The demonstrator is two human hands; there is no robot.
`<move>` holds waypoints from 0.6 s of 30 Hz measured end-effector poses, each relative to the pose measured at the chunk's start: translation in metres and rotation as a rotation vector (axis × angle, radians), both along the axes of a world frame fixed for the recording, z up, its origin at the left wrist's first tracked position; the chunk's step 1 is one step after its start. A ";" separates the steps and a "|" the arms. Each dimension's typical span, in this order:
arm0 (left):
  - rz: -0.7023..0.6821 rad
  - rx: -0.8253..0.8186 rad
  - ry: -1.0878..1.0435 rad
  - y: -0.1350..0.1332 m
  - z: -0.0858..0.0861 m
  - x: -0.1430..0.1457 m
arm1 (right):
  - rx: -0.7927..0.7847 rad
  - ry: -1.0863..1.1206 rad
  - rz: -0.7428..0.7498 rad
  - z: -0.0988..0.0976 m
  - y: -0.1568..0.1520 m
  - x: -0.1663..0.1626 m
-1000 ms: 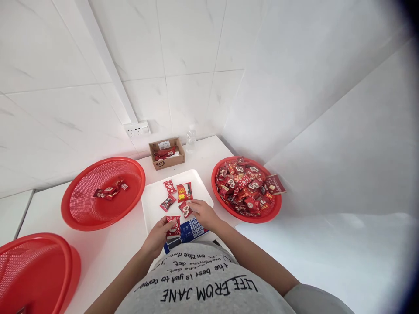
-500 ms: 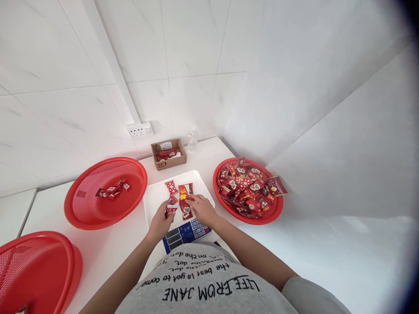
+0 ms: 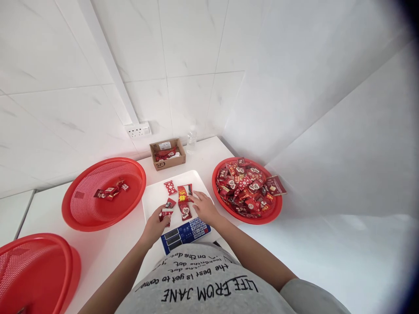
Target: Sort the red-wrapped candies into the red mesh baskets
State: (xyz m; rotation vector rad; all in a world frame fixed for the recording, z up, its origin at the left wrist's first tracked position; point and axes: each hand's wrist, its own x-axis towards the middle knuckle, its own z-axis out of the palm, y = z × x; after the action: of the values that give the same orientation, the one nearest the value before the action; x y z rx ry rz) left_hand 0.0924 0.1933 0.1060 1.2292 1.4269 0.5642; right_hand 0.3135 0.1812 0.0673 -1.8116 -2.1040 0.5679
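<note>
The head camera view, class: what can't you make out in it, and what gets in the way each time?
In the head view:
Held packet: partly covered by the left hand.
Scale displays: too small to read any figures.
Lower-left basket: cut off by the left and bottom edges.
Lower layers in the right basket: hidden under the upper packets.
Contents low in the cardboard box: hidden by its front wall.

Your shirt (image 3: 209,279): grey, black lettering. Packet you hold (image 3: 166,211): red and white. Dotted packet (image 3: 170,188): white spots on red. Middle packet (image 3: 182,195): red, yellow print. Scale pan (image 3: 152,195): white; keypad panel (image 3: 186,232): blue. Three baskets (image 3: 78,213): red. Carton (image 3: 172,163): brown. Desk (image 3: 211,150): white. Wall tiles (image 3: 190,35): white, faint grey veins.
</note>
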 end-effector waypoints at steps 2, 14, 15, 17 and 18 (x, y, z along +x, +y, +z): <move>0.024 -0.056 -0.068 -0.004 0.003 -0.003 | 0.071 0.048 -0.120 -0.004 -0.003 0.018; -0.019 -0.279 -0.338 -0.030 0.018 0.030 | 0.095 0.325 -0.887 -0.041 -0.029 0.122; -0.028 -0.279 -0.339 -0.030 0.018 0.032 | 0.110 0.338 -0.911 -0.042 -0.030 0.124; -0.040 -0.277 -0.332 -0.029 0.018 0.033 | 0.141 0.331 -0.945 -0.042 -0.031 0.127; -0.042 -0.277 -0.327 -0.029 0.017 0.033 | 0.150 0.319 -0.960 -0.040 -0.032 0.129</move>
State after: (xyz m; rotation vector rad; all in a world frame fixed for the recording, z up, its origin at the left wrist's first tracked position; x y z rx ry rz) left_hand 0.1254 0.1647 0.1232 0.8983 1.1550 0.4936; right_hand 0.4421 0.1494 0.0272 -2.1602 -0.8685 0.3731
